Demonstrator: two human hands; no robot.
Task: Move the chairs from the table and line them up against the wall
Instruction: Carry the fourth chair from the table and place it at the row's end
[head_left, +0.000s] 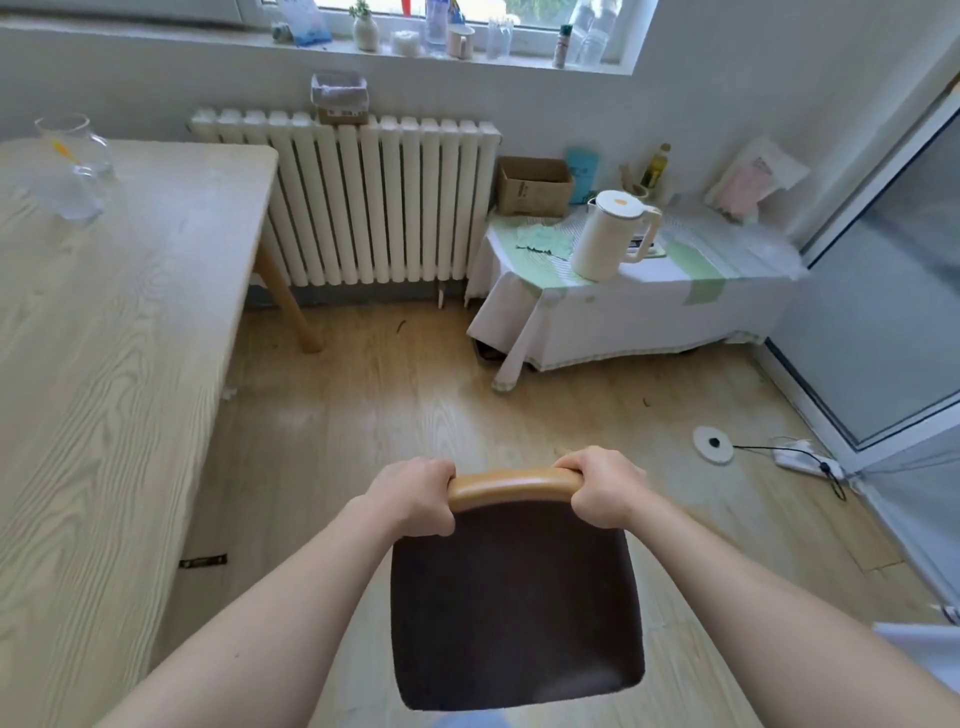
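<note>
I clench both hands, left hand (413, 496) and right hand (602, 488), on the chair (514, 597) backrest ends, balancing it clear of the desk (104, 364) edge.

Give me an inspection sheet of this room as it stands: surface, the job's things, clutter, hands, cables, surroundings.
Surface: pale wood-plank floor, scattered small debris.
Job's things: one chair with a dark brown seat and curved tan wooden backrest, clear of the light wood-grain dining table.
Clutter: clear glass jug on the table; cream electric kettle and cardboard box on the cloth-covered side table.
Hands: left hand and right hand grip the backrest ends.
Cables: black cord and white power strip on the floor at right.
Surroundings: white radiator, crowded windowsill, glass sliding door.
</note>
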